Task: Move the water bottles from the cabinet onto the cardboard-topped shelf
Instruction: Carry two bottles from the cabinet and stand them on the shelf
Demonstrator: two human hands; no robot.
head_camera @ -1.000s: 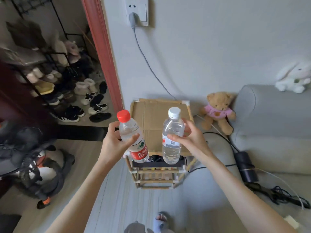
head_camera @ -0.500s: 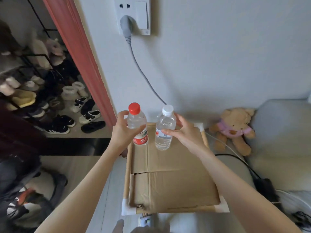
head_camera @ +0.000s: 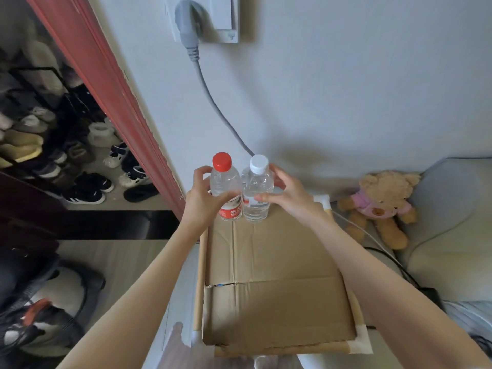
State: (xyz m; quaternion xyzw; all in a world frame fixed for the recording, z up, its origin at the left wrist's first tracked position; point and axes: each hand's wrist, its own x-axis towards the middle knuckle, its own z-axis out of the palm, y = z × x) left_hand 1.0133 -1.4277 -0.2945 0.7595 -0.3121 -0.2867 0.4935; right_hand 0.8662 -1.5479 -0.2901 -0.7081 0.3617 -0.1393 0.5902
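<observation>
1. A cardboard-topped shelf [head_camera: 279, 283] is seen from above, standing against a pale wall [head_camera: 346, 89]; it is taken here as the landmark.
2. Two water bottles are stood upright on the far edge of the shelf's cardboard, towards its far left corner, close against the wall.
3. The red-capped bottle [head_camera: 226, 187] is placed on the left, with a red label low on its body; the white-capped bottle [head_camera: 257, 190] is placed just to its right, the two bodies touching or very nearly so.
4. The left hand [head_camera: 202, 198] is curled round the red-capped bottle, with the thumb laid across its front and the fingers wrapped behind.
5. The right hand [head_camera: 287, 195] is set against the white-capped bottle: the thumb is pressed to the front of the label, while the fingers are bent loosely behind the shoulder. Whether those fingers touch the plastic cannot be told.
6. Above the shelf, a grey plug [head_camera: 187, 27] is seated in a wall socket [head_camera: 213, 17], and its cable [head_camera: 215, 107] is run down behind the bottles.
7. To the right of the shelf, a teddy bear [head_camera: 380, 203] in a pink top is propped against a grey sofa [head_camera: 452, 222].
8. To the left of the shelf, a red door frame [head_camera: 106, 89] is seen, with a shoe rack [head_camera: 53, 134] beyond it.
</observation>
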